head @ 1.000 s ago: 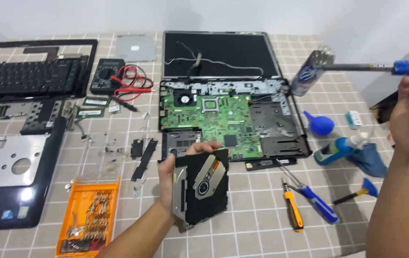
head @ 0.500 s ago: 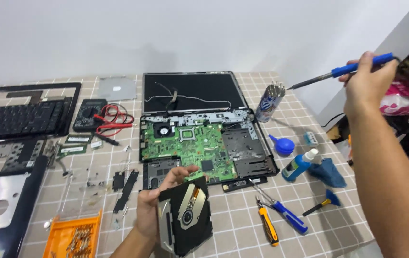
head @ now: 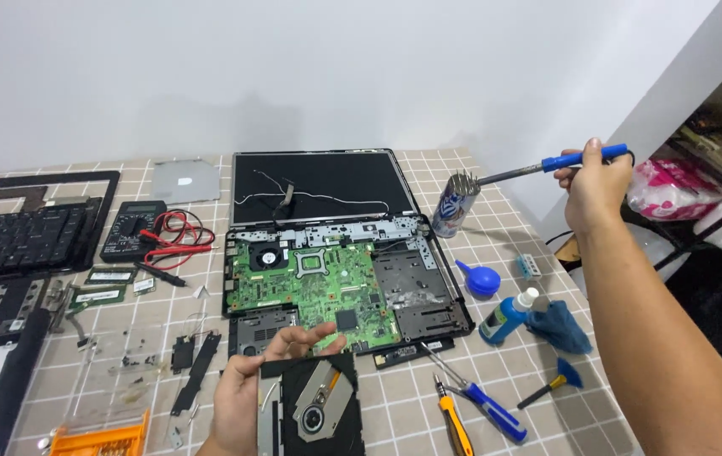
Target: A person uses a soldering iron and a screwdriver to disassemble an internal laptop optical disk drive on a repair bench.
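2 hands busy, left hand [head: 247,397] gripping 1 optical drive [head: 314,409], right hand [head: 595,181] clamped on 1 soldering iron [head: 547,165]

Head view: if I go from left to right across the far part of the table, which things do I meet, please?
Black keyboard → multimeter with red leads → open laptop with green board → can → blue soldering iron held in the right hand.
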